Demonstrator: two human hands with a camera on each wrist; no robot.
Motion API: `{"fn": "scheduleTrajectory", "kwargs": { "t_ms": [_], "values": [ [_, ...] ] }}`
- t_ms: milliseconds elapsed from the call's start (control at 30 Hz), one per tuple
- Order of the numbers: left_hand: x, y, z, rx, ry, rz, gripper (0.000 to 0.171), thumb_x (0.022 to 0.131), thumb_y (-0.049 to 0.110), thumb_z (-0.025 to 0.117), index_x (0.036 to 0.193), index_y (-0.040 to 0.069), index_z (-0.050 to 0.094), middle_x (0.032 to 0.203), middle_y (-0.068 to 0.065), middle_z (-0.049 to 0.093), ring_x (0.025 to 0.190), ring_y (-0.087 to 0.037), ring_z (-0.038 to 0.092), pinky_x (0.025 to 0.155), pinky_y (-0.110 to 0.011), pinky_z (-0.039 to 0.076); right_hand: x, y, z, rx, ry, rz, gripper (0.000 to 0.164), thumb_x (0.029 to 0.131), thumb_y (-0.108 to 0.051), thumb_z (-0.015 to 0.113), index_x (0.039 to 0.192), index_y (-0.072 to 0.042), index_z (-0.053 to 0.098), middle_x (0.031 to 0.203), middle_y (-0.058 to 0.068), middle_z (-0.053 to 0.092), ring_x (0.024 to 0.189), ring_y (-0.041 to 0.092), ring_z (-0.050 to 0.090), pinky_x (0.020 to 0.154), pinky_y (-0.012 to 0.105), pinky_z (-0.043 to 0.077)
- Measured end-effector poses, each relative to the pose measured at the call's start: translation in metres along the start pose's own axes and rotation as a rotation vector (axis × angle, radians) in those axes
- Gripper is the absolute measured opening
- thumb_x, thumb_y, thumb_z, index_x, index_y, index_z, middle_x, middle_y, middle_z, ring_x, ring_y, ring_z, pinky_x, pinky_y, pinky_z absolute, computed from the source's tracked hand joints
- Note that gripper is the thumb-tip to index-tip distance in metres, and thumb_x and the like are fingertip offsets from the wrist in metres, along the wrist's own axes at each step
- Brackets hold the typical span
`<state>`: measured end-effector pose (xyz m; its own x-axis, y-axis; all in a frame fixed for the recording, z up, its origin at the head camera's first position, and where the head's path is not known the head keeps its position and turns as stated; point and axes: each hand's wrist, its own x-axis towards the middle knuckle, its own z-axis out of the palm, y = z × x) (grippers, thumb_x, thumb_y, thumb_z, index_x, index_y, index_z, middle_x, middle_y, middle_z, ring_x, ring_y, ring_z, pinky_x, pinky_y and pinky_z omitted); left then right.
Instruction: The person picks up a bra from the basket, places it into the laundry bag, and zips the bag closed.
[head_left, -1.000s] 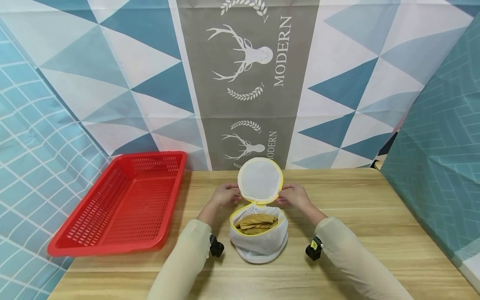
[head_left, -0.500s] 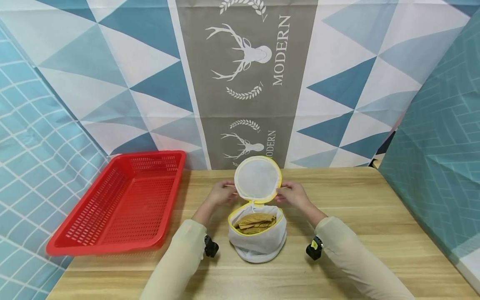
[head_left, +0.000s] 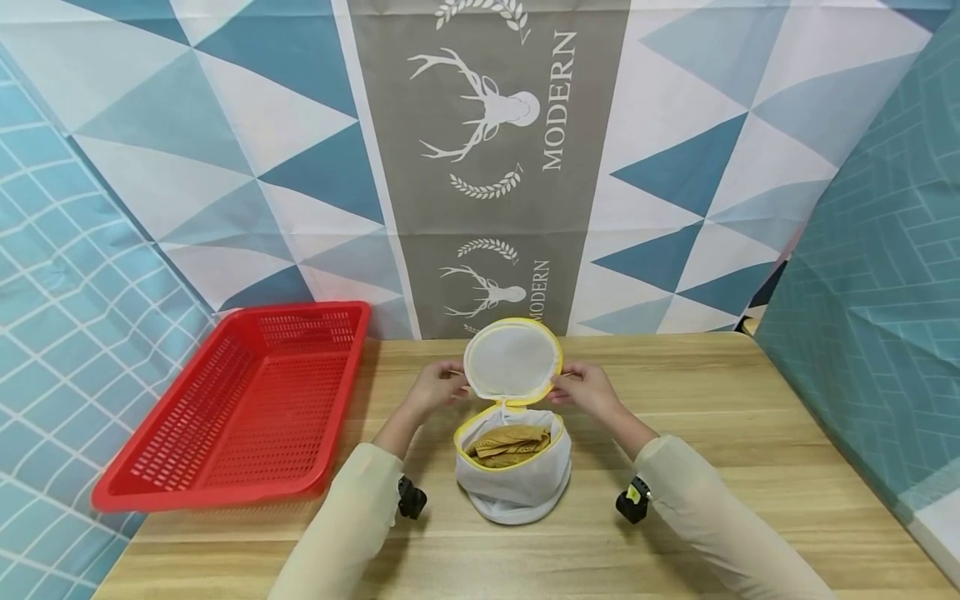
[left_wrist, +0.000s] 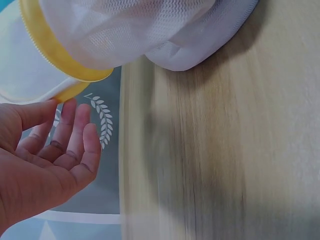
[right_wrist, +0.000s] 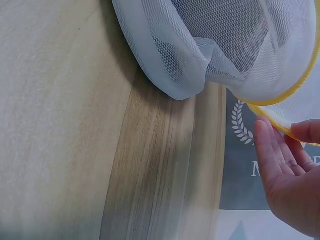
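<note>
A white mesh laundry bag with yellow zip trim stands on the table, its round lid raised at the back. Folded mustard-brown fabric shows inside the mouth. My left hand pinches the lid's left edge between thumb and fingertips; in the left wrist view the other fingers of that hand are loosely bent. On the opposite side, my right hand pinches the yellow rim, with the thumb on its inner face in the right wrist view and the fingers behind.
A red perforated plastic basket stands on the left of the wooden table. Behind the table hangs a patterned cloth. Blue-green sheets line the sides.
The lid has shifted slightly left and its top has tilted a little. My left hand and forearm have moved slightly left; the right hand has kept its hold.
</note>
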<state>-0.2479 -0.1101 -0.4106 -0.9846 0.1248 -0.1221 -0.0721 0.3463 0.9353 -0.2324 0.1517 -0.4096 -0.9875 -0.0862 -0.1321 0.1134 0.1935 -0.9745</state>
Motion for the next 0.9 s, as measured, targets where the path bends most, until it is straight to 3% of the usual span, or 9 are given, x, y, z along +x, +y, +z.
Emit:
{"fn": "scheduleTrajectory", "kwargs": {
  "t_ms": [267,500,667,900],
  "values": [
    [-0.006,0.0,-0.004,0.057,-0.016,0.044,0.021,0.091,0.012,0.057,0.106,-0.003,0.061,0.095,-0.016,0.066,0.078,-0.018,0.066,0.075,-0.043,0.054,-0.005,0.001,-0.002,-0.014,-0.027,-0.057,0.026,0.093,-0.005,0.054,0.112,0.013,0.054,0.094,0.023,0.067,0.074,0.016,0.069,0.078,0.039,0.056],
    [-0.013,0.001,-0.007,0.078,-0.027,0.064,0.022,0.091,0.01,0.057,0.106,-0.006,0.061,0.094,-0.02,0.065,0.082,-0.025,0.065,0.07,-0.037,0.053,-0.008,0.0,-0.002,-0.04,-0.047,-0.088,0.024,0.092,-0.004,0.056,0.109,0.012,0.055,0.096,0.022,0.066,0.078,0.016,0.069,0.079,0.037,0.056],
    [-0.017,0.002,-0.008,0.086,-0.029,0.069,0.021,0.092,0.01,0.056,0.106,-0.005,0.061,0.096,-0.02,0.064,0.083,-0.025,0.065,0.072,-0.039,0.053,-0.011,-0.001,-0.002,-0.076,-0.051,-0.121,0.022,0.091,-0.004,0.057,0.108,0.011,0.057,0.098,0.024,0.065,0.085,0.024,0.068,0.079,0.036,0.056],
    [-0.021,0.001,-0.009,0.079,-0.029,0.069,0.021,0.091,0.006,0.055,0.108,-0.006,0.061,0.095,-0.018,0.064,0.08,-0.021,0.064,0.065,-0.029,0.051,-0.017,-0.001,-0.004,-0.131,-0.067,-0.202,0.025,0.091,-0.005,0.058,0.11,0.011,0.057,0.1,0.027,0.064,0.088,0.03,0.067,0.079,0.036,0.056]
  ]
}}
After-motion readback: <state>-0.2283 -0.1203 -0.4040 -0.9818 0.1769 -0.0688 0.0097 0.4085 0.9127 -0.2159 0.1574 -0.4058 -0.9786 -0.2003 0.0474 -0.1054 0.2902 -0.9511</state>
